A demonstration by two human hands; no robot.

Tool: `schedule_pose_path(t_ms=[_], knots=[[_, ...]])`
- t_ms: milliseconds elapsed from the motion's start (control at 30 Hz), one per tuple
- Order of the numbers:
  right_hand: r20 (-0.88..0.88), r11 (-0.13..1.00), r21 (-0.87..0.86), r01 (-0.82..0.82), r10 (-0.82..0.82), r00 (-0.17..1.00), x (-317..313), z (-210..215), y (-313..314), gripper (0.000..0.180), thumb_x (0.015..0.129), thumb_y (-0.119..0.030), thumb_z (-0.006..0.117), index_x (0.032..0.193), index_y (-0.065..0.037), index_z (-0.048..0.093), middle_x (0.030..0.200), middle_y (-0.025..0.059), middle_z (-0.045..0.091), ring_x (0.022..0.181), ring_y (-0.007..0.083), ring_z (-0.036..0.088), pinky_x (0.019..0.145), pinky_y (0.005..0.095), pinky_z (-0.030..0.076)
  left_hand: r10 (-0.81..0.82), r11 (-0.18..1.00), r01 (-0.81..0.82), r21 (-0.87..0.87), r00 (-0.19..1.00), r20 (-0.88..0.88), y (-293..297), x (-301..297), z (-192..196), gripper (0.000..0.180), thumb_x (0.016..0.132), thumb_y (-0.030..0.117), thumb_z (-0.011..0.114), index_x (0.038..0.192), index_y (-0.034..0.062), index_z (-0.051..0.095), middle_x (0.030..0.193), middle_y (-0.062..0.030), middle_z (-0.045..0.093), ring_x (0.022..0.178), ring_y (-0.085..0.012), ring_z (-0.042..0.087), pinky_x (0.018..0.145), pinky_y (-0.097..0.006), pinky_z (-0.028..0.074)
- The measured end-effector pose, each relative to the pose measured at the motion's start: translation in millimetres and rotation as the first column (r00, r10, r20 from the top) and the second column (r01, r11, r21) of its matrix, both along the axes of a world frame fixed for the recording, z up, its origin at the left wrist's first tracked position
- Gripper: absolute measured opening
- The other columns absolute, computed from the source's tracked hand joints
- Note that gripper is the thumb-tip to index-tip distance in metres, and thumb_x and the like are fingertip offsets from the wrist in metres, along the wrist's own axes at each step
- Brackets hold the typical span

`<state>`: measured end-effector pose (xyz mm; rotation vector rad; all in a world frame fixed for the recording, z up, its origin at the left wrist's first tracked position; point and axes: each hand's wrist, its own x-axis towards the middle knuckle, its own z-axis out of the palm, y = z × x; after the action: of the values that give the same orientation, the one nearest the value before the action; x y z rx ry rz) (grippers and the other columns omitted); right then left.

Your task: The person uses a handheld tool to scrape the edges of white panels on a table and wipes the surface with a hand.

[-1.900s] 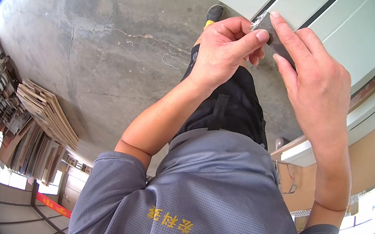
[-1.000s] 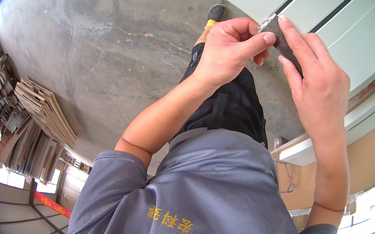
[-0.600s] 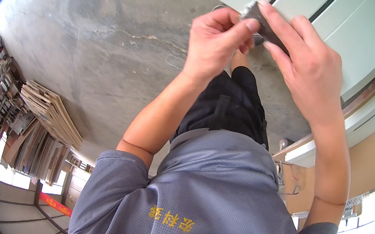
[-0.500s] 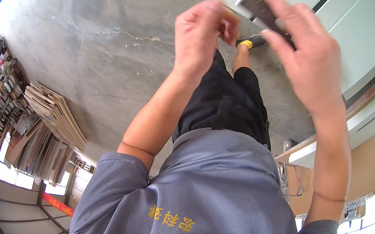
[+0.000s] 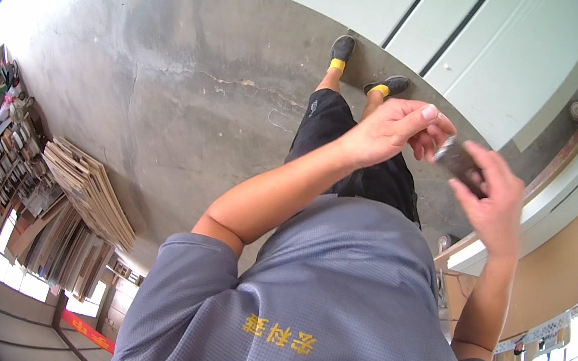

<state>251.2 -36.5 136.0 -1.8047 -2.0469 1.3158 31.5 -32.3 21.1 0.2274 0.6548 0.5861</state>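
Your right hand [image 5: 493,205] has its fingers clamped on a small dark flat piece [image 5: 458,162]. Your left hand [image 5: 392,129] sits just beside it, fingers curled together, thumb up, apparently empty. Flattened cartons [image 5: 86,194] are stacked far left on the floor [image 5: 192,74].

My right hand [image 5: 493,205] grips a small dark grey flat object [image 5: 460,162] between thumb and fingers. My left hand [image 5: 392,129] is raised just beside it, fingers curled, nearly touching its near end; contact unclear. Below: my grey shirt [image 5: 328,315], black shorts [image 5: 354,153], dark shoes [image 5: 363,68] with yellow socks on the concrete floor [image 5: 168,86]. Stacked cardboard sheets [image 5: 87,190] lie at left.
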Motion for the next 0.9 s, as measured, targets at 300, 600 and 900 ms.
schedule_pose_path(t_ms=[300,600,900], knots=[[-0.150,0.723,0.126,0.679,-0.663,0.734,47.5,20.3,-73.4,0.042,0.095,-0.011,0.076,0.133,0.001,0.065,0.093,-0.0023,0.067,0.080,0.0044,0.055,0.069,0.0218,0.049,0.072,0.488,0.746,0.453,0.483,-0.873,55.8,-58.8,34.5,0.032,0.093,0.023,0.080,0.077,-0.0018,0.070,0.062,-0.0028,0.064,0.058,-0.0086,0.061,0.055,-0.032,0.049],[-0.301,0.230,-0.311,0.922,-0.944,0.134,118.4,-48.7,-209.5,0.057,0.108,-0.019,0.048,0.162,-0.006,0.034,0.082,0.0051,0.062,0.044,0.0094,0.049,0.039,0.0271,0.039,0.666,0.363,0.928,-0.082,-0.320,-0.674,200.7,-100.8,-17.6,0.084,0.109,0.052,0.042,0.167,-0.0012,0.013,0.176,-0.0186,0.011,0.164,-0.0315,0.005,0.133,-0.046,0.005],[-0.458,0.192,-0.387,0.902,-0.889,-0.008,187.7,-66.3,-175.2,0.054,0.105,-0.017,0.053,0.155,0.002,0.045,0.059,-0.0018,0.047,0.040,0.0097,0.042,0.039,0.0260,0.036,-0.520,-0.407,0.674,0.617,0.384,-0.763,-40.3,210.1,-7.7,0.076,0.100,0.043,0.065,0.164,0.0149,0.036,0.171,-0.0152,0.032,0.155,-0.0360,0.034,0.128,-0.048,0.028]])
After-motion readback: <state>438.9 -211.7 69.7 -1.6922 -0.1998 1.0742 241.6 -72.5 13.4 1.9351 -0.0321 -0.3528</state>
